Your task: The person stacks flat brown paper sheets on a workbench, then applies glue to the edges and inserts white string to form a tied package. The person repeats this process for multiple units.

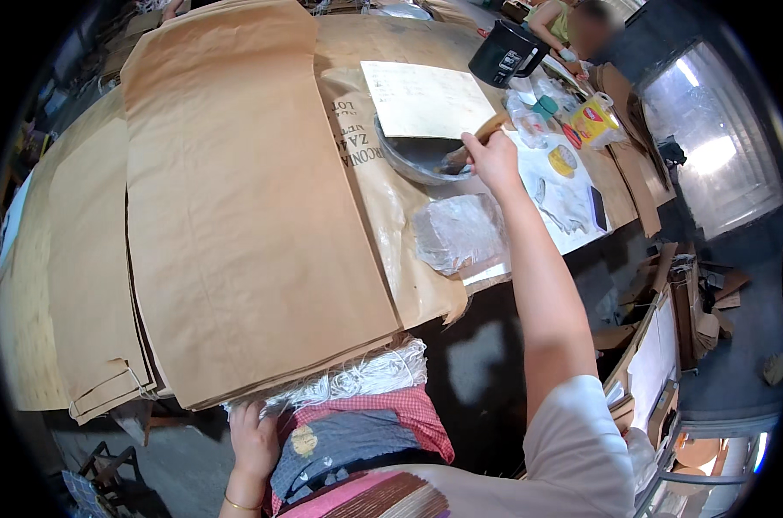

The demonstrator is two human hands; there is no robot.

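While the right hand [493, 158] is reaching to the upper centre of the frame, its fingers are pinching a light, stiff wooden-handled brush [476, 141] by the handle (bristles likely wet, slippery) in a metal bowl [408, 160]; the left hand [253, 439], fingers curled, is resting at the surface's [29, 345] lower edge.

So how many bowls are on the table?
1. A metal bowl sits on the brown paper at the far side of the table, partly under a sheet of paper. The right hand holds a brush in it. Others may be hidden.
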